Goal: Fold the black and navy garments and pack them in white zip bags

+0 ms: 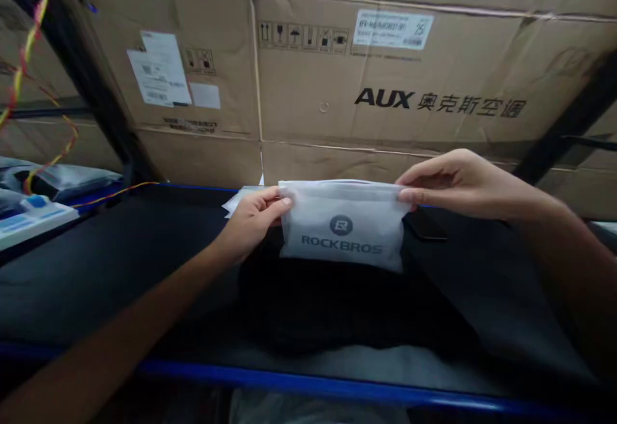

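Observation:
A frosted zip bag (342, 221) printed ROCKBROS hangs upright between my two hands. My left hand (255, 218) pinches its upper left corner, thumb in front. At the upper right corner, my right hand (448, 186) grips the bag's edge between thumb and fingers. Whatever the bag contains, if anything, cannot be made out. Below and behind it lies a dark black cloth-like item (357, 308), its shape mostly lost in shadow.
Large cardboard boxes (308, 115) stand behind the dark shelf surface (120, 250), which has a blue front rail (289, 379). A phone-like black object (427, 226) lies at right. White sheets or bags (234, 202) lie behind my left hand. A white-and-blue box (38, 218) sits at left.

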{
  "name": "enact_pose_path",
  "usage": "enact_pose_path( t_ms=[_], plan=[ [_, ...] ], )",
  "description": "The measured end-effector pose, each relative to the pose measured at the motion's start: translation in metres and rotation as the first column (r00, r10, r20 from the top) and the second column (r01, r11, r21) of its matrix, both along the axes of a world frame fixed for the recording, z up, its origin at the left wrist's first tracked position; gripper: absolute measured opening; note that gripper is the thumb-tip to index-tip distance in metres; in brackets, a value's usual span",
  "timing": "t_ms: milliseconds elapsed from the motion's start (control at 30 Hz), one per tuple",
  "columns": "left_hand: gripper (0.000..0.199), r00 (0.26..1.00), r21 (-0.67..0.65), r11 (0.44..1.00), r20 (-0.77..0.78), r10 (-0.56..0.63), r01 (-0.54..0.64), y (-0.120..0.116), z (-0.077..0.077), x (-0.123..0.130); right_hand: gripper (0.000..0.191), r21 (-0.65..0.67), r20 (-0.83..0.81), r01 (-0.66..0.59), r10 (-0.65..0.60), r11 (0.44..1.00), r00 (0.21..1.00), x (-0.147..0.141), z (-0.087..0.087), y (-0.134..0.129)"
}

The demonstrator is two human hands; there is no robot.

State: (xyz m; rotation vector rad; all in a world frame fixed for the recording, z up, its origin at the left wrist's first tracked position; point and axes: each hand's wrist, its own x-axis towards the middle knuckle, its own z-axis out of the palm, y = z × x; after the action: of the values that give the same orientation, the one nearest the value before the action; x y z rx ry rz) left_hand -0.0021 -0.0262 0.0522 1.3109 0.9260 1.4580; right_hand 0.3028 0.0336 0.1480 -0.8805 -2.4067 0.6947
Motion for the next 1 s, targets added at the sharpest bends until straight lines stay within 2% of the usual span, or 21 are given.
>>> enact_pose_path(
  t_ms=[67,167,267,367,467,567,700,800,900,1000],
  plan=[
    [0.020,0.994,-0.104,0.991,0.067,-0.081,0.088,-0.007,-0.001,0.010,0.043,-0.121,-0.049,-0.085,0.080,0.989,0.996,-0.008,-0.002,-0.005],
    [0.022,0.964,-0.239,0.936,0.126,-0.235,0.260,-0.018,-0.007,0.027,0.044,-0.282,-0.207,-0.188,0.132,0.941,0.969,-0.030,-0.013,-0.017],
    [0.024,0.927,-0.284,0.882,0.115,-0.358,0.376,-0.028,-0.015,0.040,0.035,-0.277,-0.210,-0.176,0.119,0.945,0.970,-0.054,-0.028,-0.028],
    [0.024,0.911,-0.265,0.873,0.065,-0.408,0.410,-0.033,-0.019,0.044,0.028,-0.280,-0.162,-0.193,0.152,0.940,0.975,-0.066,-0.040,-0.031],
    [0.022,0.921,-0.203,0.904,-0.033,-0.389,0.375,-0.035,-0.019,0.044,0.025,-0.305,-0.142,-0.178,0.140,0.936,0.980,-0.067,-0.047,-0.029],
    [0.022,0.943,-0.138,0.948,-0.132,-0.305,0.287,-0.032,-0.015,0.041,0.023,-0.339,-0.142,-0.168,0.127,0.926,0.982,-0.065,-0.048,-0.026],
    [0.019,0.996,-0.083,0.995,-0.059,-0.063,0.058,-0.019,-0.005,0.024,0.027,-0.377,-0.115,-0.150,0.115,0.914,0.987,-0.057,-0.041,-0.020],
    [0.017,0.996,-0.055,0.995,0.009,0.083,-0.083,-0.007,0.000,0.008,0.031,-0.359,-0.128,-0.100,0.057,0.928,0.990,-0.052,-0.035,-0.015],
    [0.016,0.996,-0.041,0.995,-0.014,0.089,-0.089,-0.002,0.000,0.004,0.031,-0.336,-0.136,-0.081,0.036,0.938,0.990,-0.052,-0.036,-0.010],
    [0.018,0.990,-0.007,0.999,-0.134,0.036,-0.037,-0.007,-0.004,0.012,0.030,-0.306,-0.180,-0.113,0.059,0.945,0.982,-0.058,-0.045,-0.010]
  ],
)
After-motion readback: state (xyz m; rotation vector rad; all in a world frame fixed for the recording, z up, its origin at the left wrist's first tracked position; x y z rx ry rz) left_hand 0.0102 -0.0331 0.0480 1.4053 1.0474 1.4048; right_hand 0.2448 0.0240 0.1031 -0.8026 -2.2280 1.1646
